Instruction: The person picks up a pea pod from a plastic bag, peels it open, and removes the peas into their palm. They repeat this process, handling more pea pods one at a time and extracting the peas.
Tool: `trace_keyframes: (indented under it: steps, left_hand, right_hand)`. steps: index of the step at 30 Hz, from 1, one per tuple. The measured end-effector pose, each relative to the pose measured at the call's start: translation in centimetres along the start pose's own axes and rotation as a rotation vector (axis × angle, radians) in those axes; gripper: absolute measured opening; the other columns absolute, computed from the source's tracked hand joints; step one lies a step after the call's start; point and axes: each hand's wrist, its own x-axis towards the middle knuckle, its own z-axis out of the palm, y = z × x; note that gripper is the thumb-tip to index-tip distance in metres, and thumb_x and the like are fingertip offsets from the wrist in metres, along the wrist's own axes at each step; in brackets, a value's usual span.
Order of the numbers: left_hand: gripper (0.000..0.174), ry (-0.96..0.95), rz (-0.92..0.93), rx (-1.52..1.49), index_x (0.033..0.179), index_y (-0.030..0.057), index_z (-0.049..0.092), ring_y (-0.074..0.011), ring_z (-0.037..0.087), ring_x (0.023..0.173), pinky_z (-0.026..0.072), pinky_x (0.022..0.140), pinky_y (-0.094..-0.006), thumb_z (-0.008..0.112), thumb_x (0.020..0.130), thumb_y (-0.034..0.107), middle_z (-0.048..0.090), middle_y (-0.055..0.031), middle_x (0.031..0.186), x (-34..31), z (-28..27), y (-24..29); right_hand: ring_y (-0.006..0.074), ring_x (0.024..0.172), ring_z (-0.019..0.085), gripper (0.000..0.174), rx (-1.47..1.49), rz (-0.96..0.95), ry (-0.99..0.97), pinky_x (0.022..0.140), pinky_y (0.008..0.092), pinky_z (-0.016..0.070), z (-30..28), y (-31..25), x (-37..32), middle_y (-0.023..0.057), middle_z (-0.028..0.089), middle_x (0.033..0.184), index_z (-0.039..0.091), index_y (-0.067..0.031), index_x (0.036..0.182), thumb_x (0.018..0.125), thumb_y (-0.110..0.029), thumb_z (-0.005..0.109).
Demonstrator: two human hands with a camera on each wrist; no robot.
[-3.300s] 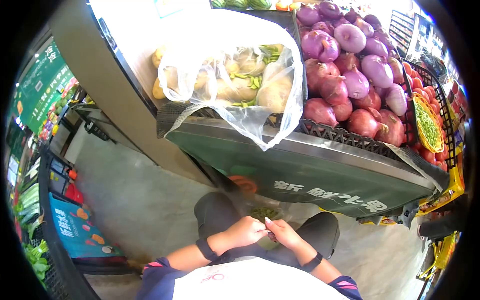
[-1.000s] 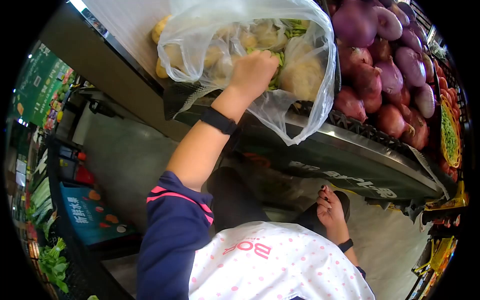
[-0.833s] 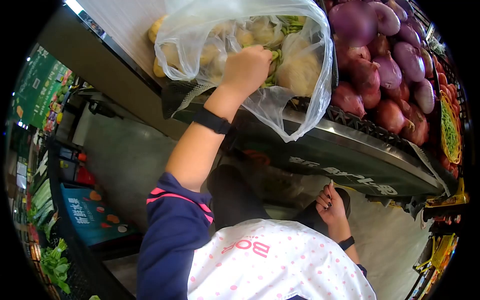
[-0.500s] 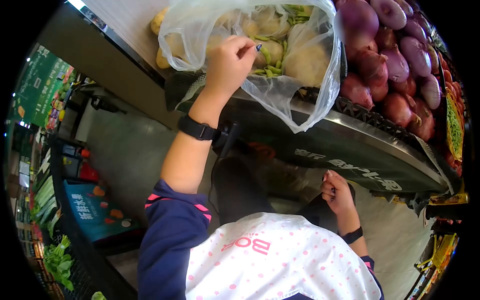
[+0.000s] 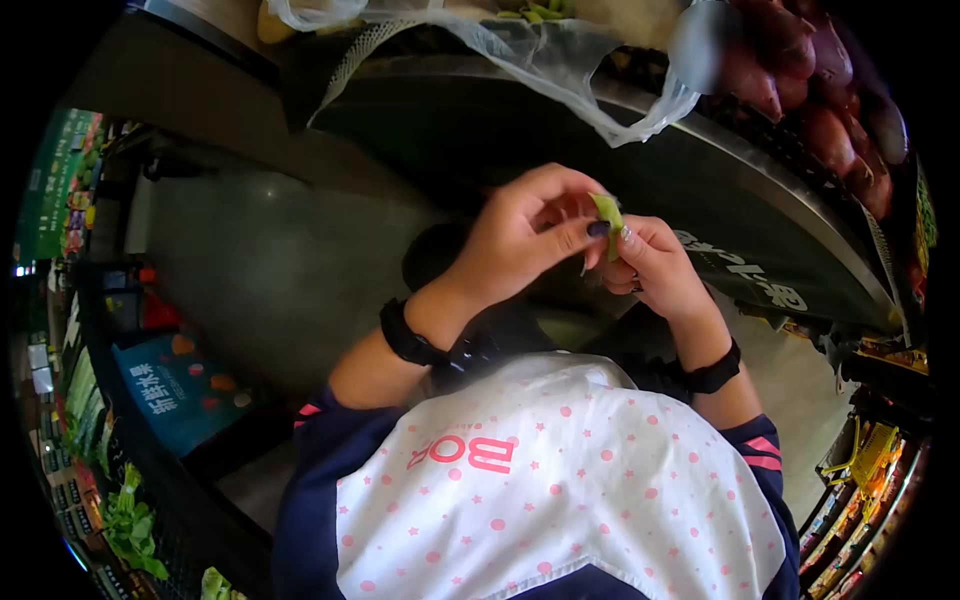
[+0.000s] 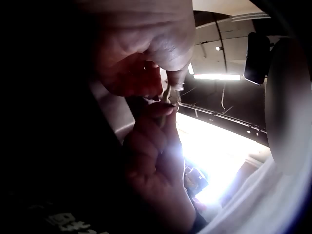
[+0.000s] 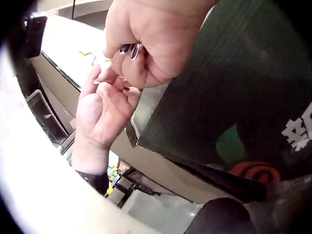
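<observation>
A green pod [image 5: 606, 212] is pinched between thumb and finger of my left hand [image 5: 525, 228] in the head view. The fingertips of my right hand [image 5: 660, 268] pinch its lower end, close against the left thumb. In the left wrist view, my left hand [image 6: 146, 41] is above and my right hand [image 6: 158, 153] below, fingertips meeting in shadow. The right wrist view has my curled right hand [image 7: 158, 41] over my left hand [image 7: 105, 112]; the pod is mostly hidden there. More green pods [image 5: 540, 12] lie in the clear plastic bag [image 5: 545, 72] above.
The metal counter edge [image 5: 765, 165] runs beyond my hands, with red onions [image 5: 830, 125] at the right. A blue box [image 5: 180, 385] and leafy greens [image 5: 130, 525] stand at the left, and a yellow basket [image 5: 872, 455] at the lower right.
My left hand has come back from the bag with a pod, down to my right hand. My right hand has risen to meet it. The head view has tilted downward.
</observation>
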Motion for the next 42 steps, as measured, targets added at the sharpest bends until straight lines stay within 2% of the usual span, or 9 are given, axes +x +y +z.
trace_keyframes:
  steps: [5, 9, 14, 17, 19, 23, 27, 32, 42]
  left_hand:
    - [0.014, -0.005, 0.206, 0.422, 0.095, -0.0013, 0.053, -0.0137, 0.054, 0.077, 0.0431, 0.067, -0.0226, 0.051, 0.084, 0.006, 0.056, -0.0079, 0.086, -0.7, -1.0, -3.0]
    - [0.009, 0.039, 0.03, 0.882, 0.089, -0.0005, 0.054, -0.0156, 0.057, 0.07, 0.0436, 0.062, -0.0239, 0.05, 0.082, 0.003, 0.057, -0.0093, 0.073, -1.6, -1.2, -1.1]
    - [0.006, -0.217, 0.119, 1.035, 0.082, -0.0009, 0.052, -0.0192, 0.055, 0.058, 0.0406, 0.055, -0.0277, 0.048, 0.081, 0.004, 0.053, -0.0102, 0.066, -1.5, -1.7, -1.1]
    - [0.014, -0.316, -0.038, 0.877, 0.079, -0.0002, 0.052, -0.0152, 0.049, 0.052, 0.0376, 0.051, -0.0259, 0.047, 0.084, 0.012, 0.049, -0.0078, 0.059, -1.2, -2.2, -0.5]
    - [0.023, -0.512, -0.402, 0.559, 0.075, 0.0009, 0.053, -0.0096, 0.043, 0.05, 0.0334, 0.048, -0.0231, 0.044, 0.087, 0.019, 0.045, -0.0041, 0.055, -0.7, -2.7, 0.8]
    - [0.03, -0.548, -0.562, 0.305, 0.074, 0.0013, 0.053, -0.0052, 0.034, 0.047, 0.0292, 0.046, -0.0199, 0.042, 0.089, 0.024, 0.041, 0.0019, 0.054, -0.6, -3.6, 0.3]
    - [0.03, -0.525, -0.616, 0.171, 0.074, 0.001, 0.053, -0.0045, 0.033, 0.047, 0.0289, 0.046, -0.0196, 0.043, 0.089, 0.025, 0.042, 0.0024, 0.057, -0.6, -3.9, -0.4]
    - [0.023, -0.339, -0.522, -0.207, 0.083, 0.0002, 0.053, -0.0055, 0.033, 0.048, 0.0311, 0.047, -0.0214, 0.045, 0.088, 0.021, 0.046, -0.0005, 0.063, -1.5, -3.3, -1.6]
    - [0.027, -0.215, -0.497, -0.642, 0.085, 0.0019, 0.051, -0.0078, 0.032, 0.047, 0.0325, 0.048, -0.0254, 0.039, 0.09, 0.025, 0.039, 0.0024, 0.057, -2.1, -2.8, -4.7]
  right_hand:
    - [0.0052, 0.047, 0.024, 0.035, 0.222, 0.1, 0.07, 0.043, 0.0194, 0.0226, 0.6, 2.0, 0.0, -0.0049, 0.031, 0.058, 0.055, -0.0015, 0.088, 0.091, -0.032, 0.037]
    - [0.0053, 0.048, 0.031, 0.033, -0.422, 0.134, 0.473, 0.043, 0.021, 0.0257, -0.6, 0.4, -0.8, -0.0046, 0.036, 0.054, 0.057, -0.0001, 0.078, 0.089, -0.027, 0.041]
    - [0.0085, 0.048, 0.036, 0.023, -0.938, -0.024, 0.248, 0.044, 0.0251, 0.0302, 0.7, -0.8, -0.5, -0.0001, 0.043, 0.053, 0.053, 0.0011, 0.07, 0.083, -0.018, 0.051]
    - [0.0082, 0.046, 0.035, 0.023, -0.876, 0.002, 0.165, 0.043, 0.0248, 0.0292, 0.8, -1.0, -0.3, 0.0019, 0.042, 0.051, 0.052, 0.0012, 0.068, 0.081, -0.017, 0.054]
    - [0.0085, 0.046, 0.035, 0.024, -0.839, 0.036, 0.153, 0.043, 0.025, 0.029, 1.0, -1.4, -0.3, 0.0028, 0.042, 0.05, 0.052, 0.0015, 0.066, 0.081, -0.017, 0.055]
    - [0.0076, 0.046, 0.034, 0.027, -0.796, 0.102, 0.048, 0.042, 0.0252, 0.0286, 1.5, -2.2, 0.5, 0.0035, 0.042, 0.049, 0.051, 0.0022, 0.062, 0.08, -0.017, 0.057]
    - [0.0108, 0.044, 0.033, 0.026, -0.801, 0.051, 0.112, 0.041, 0.0261, 0.028, 1.7, -1.6, 0.9, 0.0049, 0.041, 0.048, 0.049, 0.0019, 0.06, 0.078, -0.014, 0.059]
    - [0.0234, 0.043, 0.036, 0.023, -1.168, -0.371, 0.211, 0.041, 0.0306, 0.0283, 1.8, -1.0, 0.9, 0.0103, 0.039, 0.049, 0.046, -0.0005, 0.056, 0.071, -0.007, 0.062]
    - [0.0215, 0.044, 0.043, 0.017, -1.528, -0.721, 0.257, 0.04, 0.03, 0.0342, 2.5, -0.2, 0.9, 0.0049, 0.043, 0.052, 0.047, -0.0054, 0.059, 0.065, -0.004, 0.063]
